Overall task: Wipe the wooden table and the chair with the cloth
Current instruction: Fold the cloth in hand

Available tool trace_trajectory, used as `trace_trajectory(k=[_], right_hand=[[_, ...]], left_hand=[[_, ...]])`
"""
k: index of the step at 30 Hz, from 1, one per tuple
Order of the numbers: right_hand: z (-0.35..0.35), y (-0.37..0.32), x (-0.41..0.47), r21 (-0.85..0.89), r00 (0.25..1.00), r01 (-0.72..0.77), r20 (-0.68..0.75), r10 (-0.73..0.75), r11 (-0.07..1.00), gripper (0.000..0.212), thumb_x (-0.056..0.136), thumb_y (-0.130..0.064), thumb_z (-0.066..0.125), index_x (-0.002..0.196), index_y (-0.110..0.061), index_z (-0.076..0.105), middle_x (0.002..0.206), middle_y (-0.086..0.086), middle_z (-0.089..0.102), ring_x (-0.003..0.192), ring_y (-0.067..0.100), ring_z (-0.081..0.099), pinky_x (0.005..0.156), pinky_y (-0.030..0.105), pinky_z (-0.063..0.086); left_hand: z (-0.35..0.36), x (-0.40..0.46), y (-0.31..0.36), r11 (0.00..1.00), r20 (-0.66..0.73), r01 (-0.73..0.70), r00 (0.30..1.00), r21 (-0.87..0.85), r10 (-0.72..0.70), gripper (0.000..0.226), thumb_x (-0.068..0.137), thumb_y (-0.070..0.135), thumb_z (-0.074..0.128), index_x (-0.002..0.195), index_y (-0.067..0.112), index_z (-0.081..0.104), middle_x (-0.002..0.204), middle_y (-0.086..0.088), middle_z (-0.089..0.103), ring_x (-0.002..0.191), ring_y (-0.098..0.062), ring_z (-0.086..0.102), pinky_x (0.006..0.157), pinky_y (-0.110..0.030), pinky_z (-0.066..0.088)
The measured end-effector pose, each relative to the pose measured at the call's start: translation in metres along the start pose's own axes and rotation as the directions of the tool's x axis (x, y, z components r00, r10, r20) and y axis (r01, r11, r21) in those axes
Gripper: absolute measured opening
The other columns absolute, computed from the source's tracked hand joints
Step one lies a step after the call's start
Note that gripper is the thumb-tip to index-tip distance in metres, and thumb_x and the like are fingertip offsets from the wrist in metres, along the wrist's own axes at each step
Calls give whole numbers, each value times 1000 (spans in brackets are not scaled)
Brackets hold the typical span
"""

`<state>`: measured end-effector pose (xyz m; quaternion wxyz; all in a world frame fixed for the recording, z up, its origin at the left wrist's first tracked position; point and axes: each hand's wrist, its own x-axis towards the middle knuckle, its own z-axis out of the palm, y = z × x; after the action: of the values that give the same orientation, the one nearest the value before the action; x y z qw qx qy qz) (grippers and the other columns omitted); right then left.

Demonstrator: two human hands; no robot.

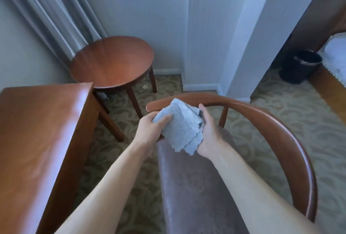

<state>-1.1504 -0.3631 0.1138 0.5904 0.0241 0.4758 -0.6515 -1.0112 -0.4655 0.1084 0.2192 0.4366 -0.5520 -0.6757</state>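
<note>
Pale blue fluffy cloth [179, 127], folded, scalloped edges, gripped both hands.

single wide-angle view from head height, facing forward and steeply down. closest at bottom centre of the frame: grey upholstered chair with curved brown wooden backrest [189, 187]. farther off, upper left of centre: round reddish-brown wooden table [112, 61]. frame edges bowed.
</note>
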Motion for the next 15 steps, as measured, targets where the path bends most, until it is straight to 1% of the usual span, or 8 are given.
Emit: trace_trajectory(k=[1,3,5,6,8,9,12,15], right_hand=[[9,-8,-13,4,999,16,42,-16,1000,56,94,-64,49,102,-19,81,112,12,76,101,29,74,85,39,59],[30,-21,-43,-20,992,63,109,-61,998,59,93,-68,50,116,-21,77,121,13,73,108,28,73,88,39,58],[58,-28,-73,-53,988,81,135,-73,995,56,93,-58,60,127,-14,69,127,16,70,114,30,70,95,43,57],[73,-31,-88,-79,987,96,135,-85,992,51,93,-45,66,129,-10,67,127,18,70,114,32,70,95,45,57],[97,-36,-113,-177,984,165,101,-149,970,33,92,-18,72,121,-2,67,119,22,73,105,35,73,86,46,61],[109,-40,-126,-229,979,197,90,-181,953,24,91,-10,73,114,-1,69,113,22,74,99,35,75,82,47,62],[148,-58,-164,-305,968,244,131,-213,921,9,90,-5,73,98,-3,73,104,21,76,92,34,76,84,50,61],[193,-70,-203,-316,951,279,219,-217,907,10,89,-3,73,98,-2,74,102,22,77,91,35,76,84,51,61]], left_hand=[[0,-11,13,999,-35,4,999,-37,-5,21,87,33,78,97,15,78,96,-6,79,81,-15,76,60,-24,57],[-4,-39,39,996,-107,10,994,-85,-20,24,87,32,77,98,10,75,95,-8,78,78,-16,75,60,-27,57],[-14,-69,67,993,-160,1,987,-120,-20,30,83,32,78,101,9,73,97,-12,78,78,-21,75,62,-34,57],[-21,-84,81,990,-176,-8,984,-140,-17,31,82,31,78,103,8,73,97,-13,78,79,-23,75,62,-35,58],[-34,-115,109,987,-196,-32,981,-159,0,29,82,24,77,105,7,71,96,-13,78,79,-24,76,59,-33,57],[-41,-130,125,986,-200,-44,980,-159,11,29,82,20,77,107,6,71,96,-13,78,79,-24,76,58,-32,57],[-56,-178,170,983,-184,-91,981,-161,61,26,87,13,75,111,3,71,99,-14,78,82,-25,76,60,-31,57],[-67,-227,215,977,-241,-176,960,-122,143,22,92,20,75,107,4,74,102,-20,78,88,-29,76,71,-38,62]])
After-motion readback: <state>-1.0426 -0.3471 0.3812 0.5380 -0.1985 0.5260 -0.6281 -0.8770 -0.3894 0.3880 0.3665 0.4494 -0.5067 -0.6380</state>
